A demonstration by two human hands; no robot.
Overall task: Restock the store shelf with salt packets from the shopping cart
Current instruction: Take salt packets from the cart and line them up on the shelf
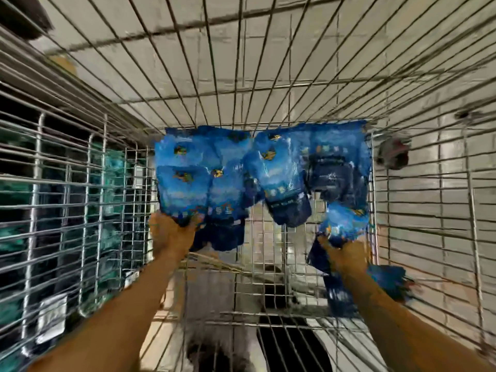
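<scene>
The blue salt packets (257, 167) lay in a heap at the far end of the wire cart (188, 76). The left hand (171, 232) was at the near edge of the heap, and its fingers were curled around the bottom of one packet on the left side. The right hand (346, 253) held on to another blue packet (343, 224) at the right side of the cart. Both arms reached straight out into the cart. The picture was blurry. Through the wire on the left, a shelf (53, 210) with green things showed.
</scene>
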